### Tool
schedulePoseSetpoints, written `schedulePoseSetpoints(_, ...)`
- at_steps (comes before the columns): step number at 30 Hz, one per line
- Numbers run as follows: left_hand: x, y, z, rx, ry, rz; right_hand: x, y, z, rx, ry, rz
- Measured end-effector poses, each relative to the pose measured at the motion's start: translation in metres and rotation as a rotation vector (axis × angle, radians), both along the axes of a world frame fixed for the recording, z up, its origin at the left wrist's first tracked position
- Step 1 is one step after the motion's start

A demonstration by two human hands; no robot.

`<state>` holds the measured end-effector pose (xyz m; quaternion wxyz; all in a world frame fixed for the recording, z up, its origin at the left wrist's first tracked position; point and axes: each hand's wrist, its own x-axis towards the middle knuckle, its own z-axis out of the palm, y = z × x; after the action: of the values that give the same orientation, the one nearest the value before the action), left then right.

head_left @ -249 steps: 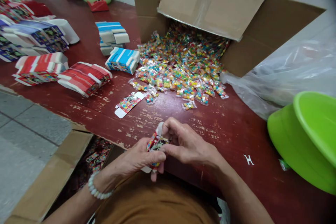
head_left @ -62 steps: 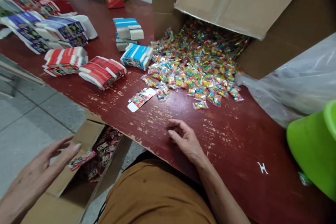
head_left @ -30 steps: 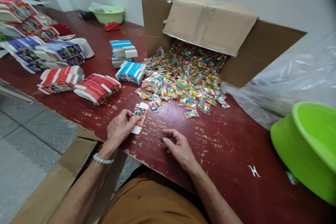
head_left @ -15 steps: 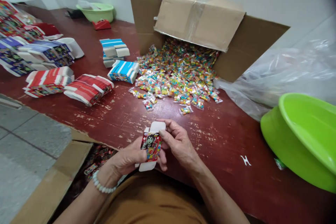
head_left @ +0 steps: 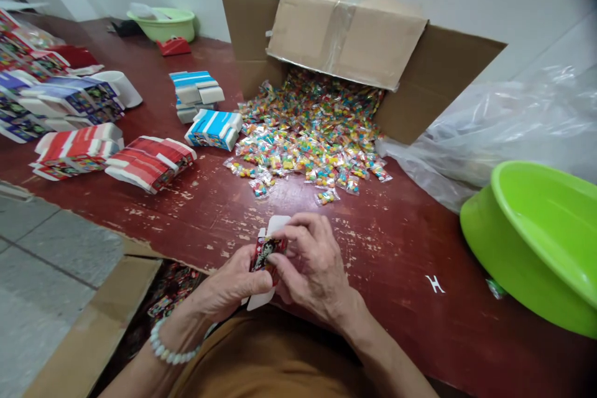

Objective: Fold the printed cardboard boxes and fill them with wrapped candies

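Note:
Between my hands, close to my body at the table's front edge, is a small red printed candy box with white end flaps spread out at top and bottom. My left hand grips it from the left side, thumb across its lower front. My right hand is on its right side, thumb and fingers bent over the printed face and the upper edge, covering much of the box. Beyond my hands, many clear packets of colourful candy spill from a cardboard carton lying on its side.
Bundles of flat red boxes, blue boxes and purple boxes lie on the left. A green basin stands at right beside plastic sheeting. An open carton of small wrapped items sits below the table edge.
My right hand has moved from the box's upper right edge over onto its front, thumb now on the printed face. My left hand keeps its hold. The view has shifted slightly.

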<state>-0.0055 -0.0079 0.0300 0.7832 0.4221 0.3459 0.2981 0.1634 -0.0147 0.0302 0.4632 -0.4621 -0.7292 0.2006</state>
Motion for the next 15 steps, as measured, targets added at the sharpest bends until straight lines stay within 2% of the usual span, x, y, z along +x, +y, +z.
schedulePoseSetpoints(2,-0.001,0.003,0.001,0.034,0.105,-0.021,0.005,0.002,0.003,-0.019,-0.095,0.099)
schedulePoseSetpoints(4,-0.003,0.006,0.001,0.057,0.187,-0.084,0.012,0.006,0.004,-0.069,-0.090,0.204)
schedulePoseSetpoints(8,-0.008,0.008,-0.003,0.067,0.212,-0.183,0.027,0.011,0.004,-0.196,-0.014,0.387)
schedulePoseSetpoints(10,-0.009,0.007,-0.007,0.081,0.246,-0.203,0.032,0.011,0.005,-0.303,-0.046,0.450)
schedulePoseSetpoints(12,-0.009,0.007,-0.011,0.116,0.297,-0.216,0.035,0.009,0.007,-0.406,-0.138,0.488)
schedulePoseSetpoints(15,-0.007,0.007,-0.017,0.176,0.363,-0.172,0.035,0.001,0.011,-0.454,-0.320,0.420)
